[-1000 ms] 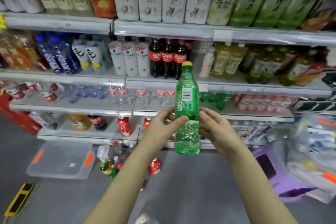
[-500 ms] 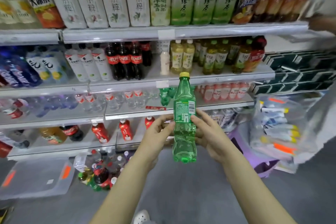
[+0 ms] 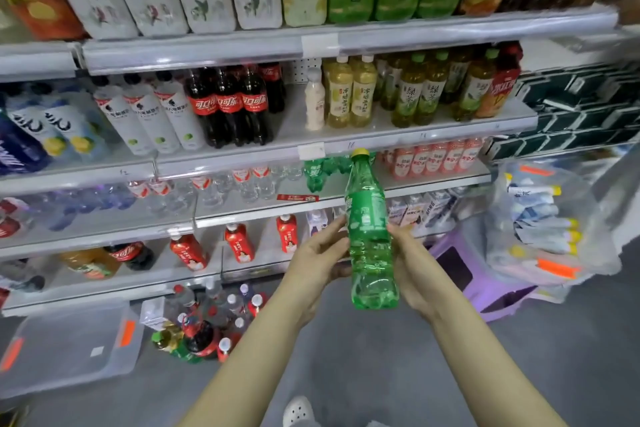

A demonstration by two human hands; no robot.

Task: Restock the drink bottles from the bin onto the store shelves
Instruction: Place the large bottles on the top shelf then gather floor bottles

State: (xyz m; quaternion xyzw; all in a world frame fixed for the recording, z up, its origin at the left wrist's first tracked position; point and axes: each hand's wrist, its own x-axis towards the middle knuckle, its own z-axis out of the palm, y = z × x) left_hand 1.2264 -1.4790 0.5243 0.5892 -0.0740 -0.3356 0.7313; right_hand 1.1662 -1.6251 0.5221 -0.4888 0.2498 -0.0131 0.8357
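One yellow-capped green plastic bottle held aloft, three white-capped red bottles on the low shelf, one clear plastic bin, one purple plastic stool.

Bare shelf between cola bottles, white bottle

The person is showing both forearms bare all the way back from the left hand and the right hand, and is wearing a white clog dotted with small round holes.
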